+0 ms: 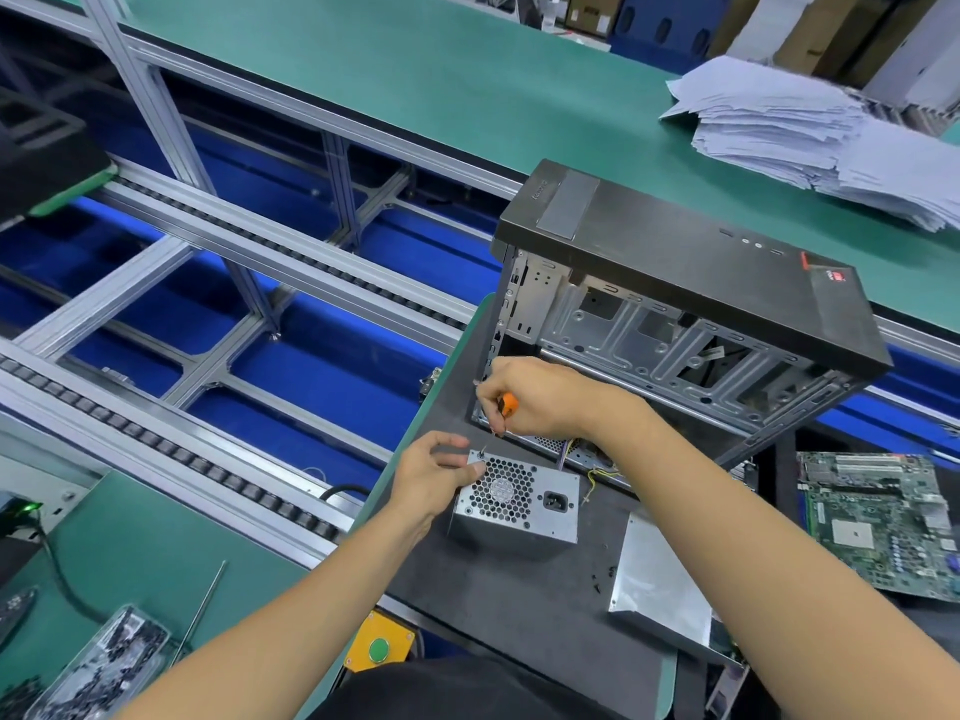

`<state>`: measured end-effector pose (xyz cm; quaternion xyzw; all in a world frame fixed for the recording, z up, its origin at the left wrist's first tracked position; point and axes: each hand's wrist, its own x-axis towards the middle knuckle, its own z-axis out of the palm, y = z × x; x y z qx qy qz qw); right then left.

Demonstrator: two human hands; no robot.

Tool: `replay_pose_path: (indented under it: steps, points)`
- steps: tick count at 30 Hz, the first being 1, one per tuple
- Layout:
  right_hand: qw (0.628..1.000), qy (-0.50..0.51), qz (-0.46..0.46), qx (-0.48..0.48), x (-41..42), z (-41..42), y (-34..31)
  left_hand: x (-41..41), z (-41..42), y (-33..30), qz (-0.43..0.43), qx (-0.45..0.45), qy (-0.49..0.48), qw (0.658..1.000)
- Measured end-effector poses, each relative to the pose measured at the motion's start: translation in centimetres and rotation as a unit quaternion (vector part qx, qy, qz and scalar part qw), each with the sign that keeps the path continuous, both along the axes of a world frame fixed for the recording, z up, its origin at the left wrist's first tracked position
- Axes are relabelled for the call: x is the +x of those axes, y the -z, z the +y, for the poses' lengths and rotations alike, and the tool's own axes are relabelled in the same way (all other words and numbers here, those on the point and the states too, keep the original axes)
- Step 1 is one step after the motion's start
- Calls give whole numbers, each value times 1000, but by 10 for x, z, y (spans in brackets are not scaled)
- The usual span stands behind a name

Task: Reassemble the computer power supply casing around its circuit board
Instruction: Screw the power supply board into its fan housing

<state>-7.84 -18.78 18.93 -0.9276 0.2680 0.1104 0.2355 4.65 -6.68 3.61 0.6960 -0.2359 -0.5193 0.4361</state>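
Power supply: the power supply [517, 498] stands on the dark worktop [498, 589] just near of the open computer case [675, 314], its fan grille and socket face turned up toward the camera.
Left hand: the left hand [434, 478] rests against the unit's upper left corner, fingers [475, 469] curled and pinching at the corner, seemingly steadying a screw too small to make out.
Right hand: the right hand [540, 397] grips an orange-handled screwdriver [501, 415], fingers wrapped round the handle.
Key relation: the screwdriver's long axis runs down and slightly left from the right hand; its tip meets the same corner, just right of the left fingertips.
Nearer hand: both hands are at the corner; the left touches the casing.
Next move, as a judgement: driving that corner screw, which needs the shaft kept square to the face.
Loose panel: a silver metal panel [660, 589] lies well to the right and near.
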Motion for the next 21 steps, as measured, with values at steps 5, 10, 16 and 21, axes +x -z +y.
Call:
replay_pose_path:
  steps: [5,10,16,21]
  points:
    - [998,47,-10,-28,-2,0,5,0,2,1,-8,-4,3,1000]
    - [998,18,10,-55,3,-5,-5,1,3,0,-17,-13,22,1000]
    - [999,-13,17,-35,9,-7,-11,4,3,-1,-25,-19,39,999]
    - [997,-18,27,-64,9,-7,-9,6,1,-3,-31,-20,71,997]
